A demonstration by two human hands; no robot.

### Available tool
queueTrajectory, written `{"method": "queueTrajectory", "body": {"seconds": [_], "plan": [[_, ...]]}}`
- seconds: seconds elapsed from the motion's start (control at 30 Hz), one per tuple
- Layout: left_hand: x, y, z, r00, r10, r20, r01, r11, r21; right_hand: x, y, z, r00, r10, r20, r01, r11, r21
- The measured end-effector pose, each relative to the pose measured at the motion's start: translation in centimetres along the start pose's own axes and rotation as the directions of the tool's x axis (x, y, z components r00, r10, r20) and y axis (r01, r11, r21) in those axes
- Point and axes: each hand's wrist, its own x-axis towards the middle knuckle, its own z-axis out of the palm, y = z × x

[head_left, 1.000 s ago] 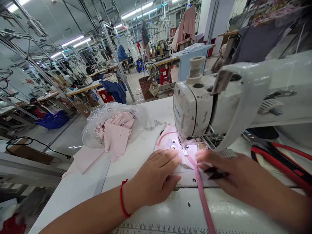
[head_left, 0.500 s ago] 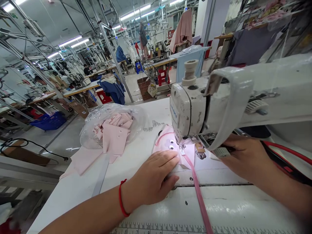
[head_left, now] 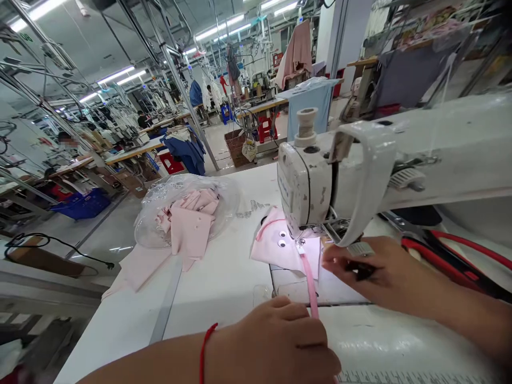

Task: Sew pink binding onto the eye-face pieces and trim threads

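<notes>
A white tabletop (head_left: 220, 298) is set in a workshop lit by ceiling tubes, where rows of workbenches, a blue basket (head_left: 82, 204) and a red stool (head_left: 266, 128) are seen. Toward the tabletop's far left corner, pink pieces (head_left: 192, 229) are heaped in a clear plastic bag (head_left: 149, 221), with more cloth spread by the left edge. The right side is taken up by a sewing machine (head_left: 306, 186), beside which red-and-black scissors (head_left: 434, 258) are laid. Under its needle is placed a pale pink panel (head_left: 266, 246) marked with 2 round eyes; from there a pink strip (head_left: 310, 282) is led toward the near edge. The left hand (head_left: 284, 341) is held palm down over that strip, fingers bent; whether the strip is gripped cannot be told. The right hand (head_left: 372, 272) is reached in beside the needle area, its fingers curled closed around a small dark tool (head_left: 362, 271), partly hidden.
</notes>
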Motion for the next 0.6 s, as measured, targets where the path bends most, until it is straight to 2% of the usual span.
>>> {"method": "queueTrajectory", "body": {"seconds": [0.07, 0.13, 0.23, 0.33, 0.4, 0.47, 0.6], "plan": [[0.2, 0.2, 0.1, 0.999, 0.029, -0.045, -0.028, 1.000, 0.014, -0.2, -0.4, 0.2, 0.987, -0.099, 0.130, 0.098, 0.995, 0.008], [0.3, 0.0, 0.4, 0.987, 0.030, -0.156, -0.037, 0.998, -0.043, -0.4, -0.6, 0.6, 0.959, -0.170, 0.228, 0.182, 0.983, -0.034], [0.1, -0.6, 0.6, 0.944, 0.001, -0.329, -0.057, 0.986, -0.160, -0.7, -0.3, 1.6, 0.949, -0.196, 0.246, 0.236, 0.960, -0.148], [-0.2, -1.6, 0.6, 0.913, -0.057, -0.404, -0.018, 0.984, -0.180, -1.3, 0.4, 2.1, 0.964, -0.174, 0.201, 0.225, 0.938, -0.264], [-0.6, -2.6, 0.5, 0.898, -0.191, -0.397, 0.130, 0.976, -0.177, -1.7, 0.9, 2.0, 0.984, -0.125, 0.130, 0.158, 0.945, -0.288], [-0.9, -3.5, 0.6, 0.893, -0.319, -0.316, 0.278, 0.946, -0.168, -2.1, 1.1, 1.6, 0.997, -0.041, 0.063, 0.055, 0.970, -0.238], [-1.5, -4.6, 1.3, 0.925, -0.370, -0.091, 0.359, 0.926, -0.121, -2.3, 1.1, 0.7, 0.996, 0.091, 0.008, -0.089, 0.990, -0.113]]}}
